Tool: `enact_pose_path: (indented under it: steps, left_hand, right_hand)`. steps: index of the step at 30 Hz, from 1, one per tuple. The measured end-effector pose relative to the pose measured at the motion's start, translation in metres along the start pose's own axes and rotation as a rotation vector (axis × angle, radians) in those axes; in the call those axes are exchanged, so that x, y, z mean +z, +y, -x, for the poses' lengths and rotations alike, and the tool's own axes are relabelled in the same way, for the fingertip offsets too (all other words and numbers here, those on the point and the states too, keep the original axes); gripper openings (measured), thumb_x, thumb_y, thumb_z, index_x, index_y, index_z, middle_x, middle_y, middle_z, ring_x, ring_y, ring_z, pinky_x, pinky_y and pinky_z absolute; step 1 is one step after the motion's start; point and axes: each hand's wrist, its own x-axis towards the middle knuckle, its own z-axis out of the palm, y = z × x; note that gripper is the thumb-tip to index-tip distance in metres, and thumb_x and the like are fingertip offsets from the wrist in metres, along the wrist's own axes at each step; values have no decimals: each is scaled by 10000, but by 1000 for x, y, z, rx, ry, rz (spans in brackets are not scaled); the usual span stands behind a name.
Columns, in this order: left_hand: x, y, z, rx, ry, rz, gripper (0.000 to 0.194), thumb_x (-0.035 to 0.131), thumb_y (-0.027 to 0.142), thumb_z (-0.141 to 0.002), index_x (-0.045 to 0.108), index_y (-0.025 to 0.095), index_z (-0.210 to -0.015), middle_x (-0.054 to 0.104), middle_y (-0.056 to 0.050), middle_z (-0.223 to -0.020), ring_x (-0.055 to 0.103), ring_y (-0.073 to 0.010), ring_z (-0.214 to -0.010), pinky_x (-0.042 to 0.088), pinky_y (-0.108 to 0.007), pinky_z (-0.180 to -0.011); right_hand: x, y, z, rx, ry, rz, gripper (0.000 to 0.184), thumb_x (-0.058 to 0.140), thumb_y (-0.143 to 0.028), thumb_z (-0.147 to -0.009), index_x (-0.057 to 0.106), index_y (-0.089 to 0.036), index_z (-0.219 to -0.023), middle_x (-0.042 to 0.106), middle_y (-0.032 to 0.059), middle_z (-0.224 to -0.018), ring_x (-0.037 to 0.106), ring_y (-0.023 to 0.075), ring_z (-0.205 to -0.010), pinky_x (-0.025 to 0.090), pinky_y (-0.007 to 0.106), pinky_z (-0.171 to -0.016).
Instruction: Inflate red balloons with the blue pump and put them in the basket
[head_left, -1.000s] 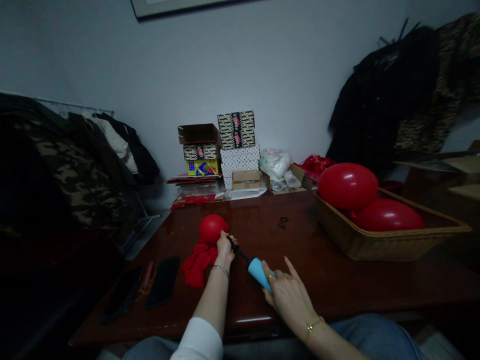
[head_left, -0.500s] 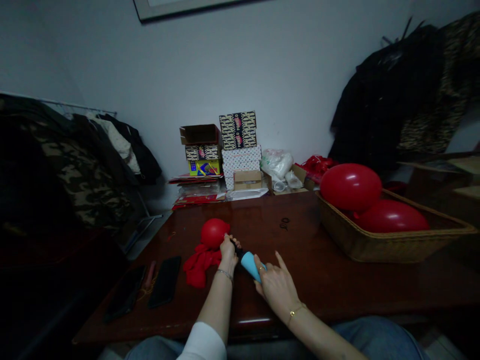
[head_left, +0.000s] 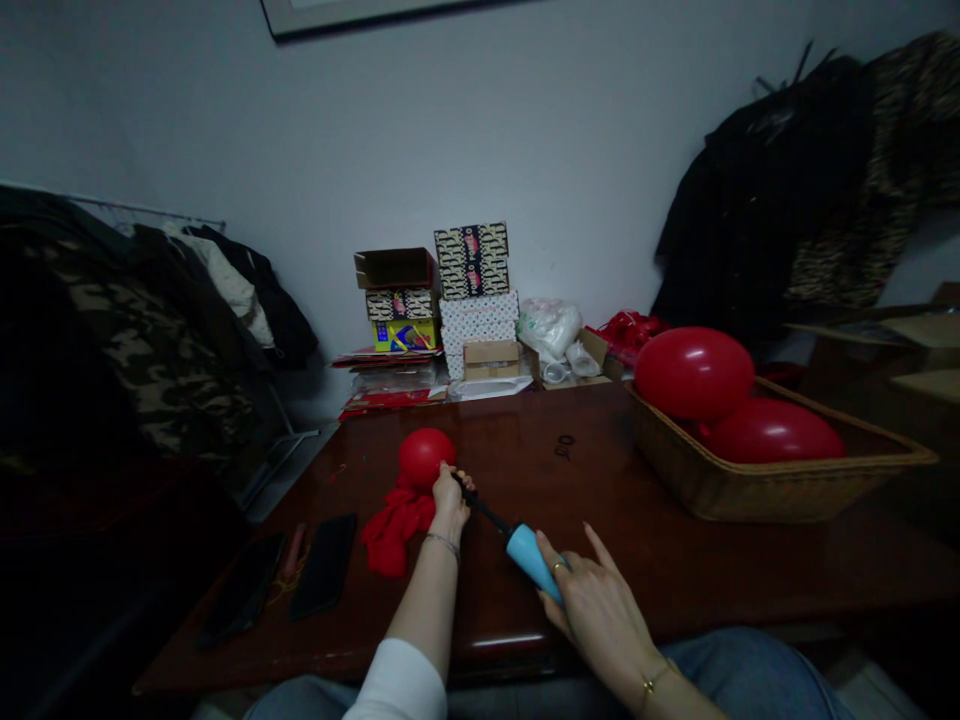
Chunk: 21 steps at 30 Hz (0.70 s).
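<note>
A partly filled red balloon (head_left: 426, 458) sits over the left half of the table, its neck hidden behind my left hand (head_left: 450, 492). That hand is closed round the balloon's neck and the black nozzle end of a hand pump. My right hand (head_left: 596, 600) grips the blue barrel of the balloon pump (head_left: 534, 560), index finger stretched out along it. A black rod shows between the barrel and my left hand. Beside the balloon lies a heap of limp red balloons (head_left: 391, 535).
Two large inflated balloons (head_left: 694, 372) rest in a wicker basket (head_left: 697, 480) at the right. Two dark phones (head_left: 324, 565) lie at the left. A small black loop (head_left: 564, 445) is on the table (head_left: 570, 500). Stacked boxes (head_left: 476, 330) stand along the wall.
My right hand has drawn the blue barrel back toward me and to the right, exposing more black rod. My left hand keeps its hold; the balloon looks about the same.
</note>
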Motion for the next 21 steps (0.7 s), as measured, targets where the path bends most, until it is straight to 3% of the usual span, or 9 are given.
enact_pose_path:
  steps: [12, 16, 21]
  left_hand:
    - [10, -14, 17, -26, -2, -87, 269, 418, 351, -896, 397, 183, -688, 386, 61, -469, 380, -65, -349, 306, -169, -368]
    - [7, -8, 13, -15, 25, -73, 276, 427, 361, -892, 382, 189, -680, 356, 71, -457, 356, -60, -333, 273, -161, -357]
    - [-2, 0, -1, -17, 34, -48, 271, 432, 360, -890, 391, 184, -688, 380, 65, -472, 365, -58, -335, 267, -156, -353]
  right_hand:
    - [10, -26, -58, 28, -52, 43, 547, 489, -306, -812, 415, -142, -1328, 663, 74, -809, 618, 177, -726, 105, 401, -1070]
    - [12, -26, -54, 21, -41, 20, 555, 495, -313, -811, 406, -153, -1335, 660, 60, -808, 614, 170, -722, 114, 395, -1071]
    - [12, -16, -27, 1, 2, -18, 561, 502, -301, -809, 393, -166, -1342, 653, 42, -823, 610, 161, -749, 110, 399, -1082]
